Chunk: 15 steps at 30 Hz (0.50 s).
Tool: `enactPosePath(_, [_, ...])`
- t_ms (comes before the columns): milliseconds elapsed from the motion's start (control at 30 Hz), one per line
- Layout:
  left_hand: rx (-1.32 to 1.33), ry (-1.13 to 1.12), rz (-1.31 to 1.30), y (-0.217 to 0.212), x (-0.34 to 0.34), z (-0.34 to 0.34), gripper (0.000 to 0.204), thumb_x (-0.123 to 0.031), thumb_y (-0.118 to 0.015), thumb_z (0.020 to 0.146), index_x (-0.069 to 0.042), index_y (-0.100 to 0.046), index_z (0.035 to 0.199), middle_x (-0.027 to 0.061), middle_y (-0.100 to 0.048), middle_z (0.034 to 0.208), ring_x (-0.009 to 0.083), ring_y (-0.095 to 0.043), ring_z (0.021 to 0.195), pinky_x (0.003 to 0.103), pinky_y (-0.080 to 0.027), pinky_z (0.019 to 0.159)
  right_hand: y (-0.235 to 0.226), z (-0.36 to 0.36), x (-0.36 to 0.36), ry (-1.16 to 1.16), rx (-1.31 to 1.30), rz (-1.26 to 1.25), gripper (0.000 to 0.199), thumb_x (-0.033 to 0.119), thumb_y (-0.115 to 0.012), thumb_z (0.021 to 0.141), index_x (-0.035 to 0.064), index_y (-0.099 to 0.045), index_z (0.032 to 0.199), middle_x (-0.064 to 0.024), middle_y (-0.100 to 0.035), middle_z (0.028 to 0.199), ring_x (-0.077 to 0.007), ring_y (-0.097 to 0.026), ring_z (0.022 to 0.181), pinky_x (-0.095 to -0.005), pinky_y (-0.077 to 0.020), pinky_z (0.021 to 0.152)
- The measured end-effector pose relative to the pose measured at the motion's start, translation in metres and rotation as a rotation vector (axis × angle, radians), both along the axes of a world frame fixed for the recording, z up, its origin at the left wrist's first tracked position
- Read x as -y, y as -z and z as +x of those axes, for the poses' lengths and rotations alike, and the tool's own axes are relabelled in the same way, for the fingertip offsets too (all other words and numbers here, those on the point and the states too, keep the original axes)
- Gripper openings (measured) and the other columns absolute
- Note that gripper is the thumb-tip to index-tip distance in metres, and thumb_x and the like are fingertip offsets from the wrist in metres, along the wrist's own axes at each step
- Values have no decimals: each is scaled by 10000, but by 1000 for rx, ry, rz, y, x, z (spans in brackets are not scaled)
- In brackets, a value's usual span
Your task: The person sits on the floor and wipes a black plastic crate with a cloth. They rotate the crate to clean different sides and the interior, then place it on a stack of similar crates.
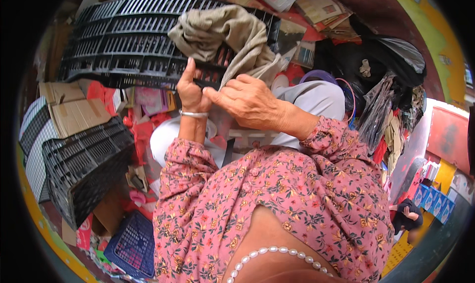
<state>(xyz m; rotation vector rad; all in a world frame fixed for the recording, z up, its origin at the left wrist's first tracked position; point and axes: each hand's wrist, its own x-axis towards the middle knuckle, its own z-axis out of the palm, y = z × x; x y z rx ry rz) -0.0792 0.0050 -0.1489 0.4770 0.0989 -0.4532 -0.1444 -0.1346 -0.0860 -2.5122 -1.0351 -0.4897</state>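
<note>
A crumpled beige cloth [225, 33] lies draped over the near edge of a large black slatted plastic crate [123, 40]. My left hand [190, 90], with a silver bangle at the wrist, grips the crate's rim just below the cloth. My right hand [247, 102] reaches across from the right and pinches the hanging lower end of the cloth, its fingertips touching my left hand. Both forearms wear pink floral sleeves.
A second black crate [84, 164] stands at the left beside flattened cardboard [74, 112]. A blue basket [131, 246] sits at the lower left. White sacks [316, 97] lie under my hands. Black bags [376, 60] and stacked paper fill the right and top.
</note>
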Motion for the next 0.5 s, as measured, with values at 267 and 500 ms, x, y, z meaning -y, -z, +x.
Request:
enactPosePath(267, [103, 54, -250, 12, -5, 9, 341, -286, -435, 898, 6, -525, 1052, 124, -601, 996, 250, -584, 909, 381, -448, 847, -12, 44, 18, -82, -100, -67, 299, 111, -558, 694, 123, -557, 993, -47, -580, 729, -236, -587, 702, -340, -467, 604])
enactPosePath(500, [-25, -91, -56, -20, 5, 3, 341, -151, -470, 843, 80, -450, 1094, 217, -515, 1122, 365, -487, 1070, 490, -376, 951, -65, 105, 122, 712, 25, 669, 159, 86, -538, 832, 65, -636, 956, 8, -612, 782, -65, -551, 668, -185, -449, 606])
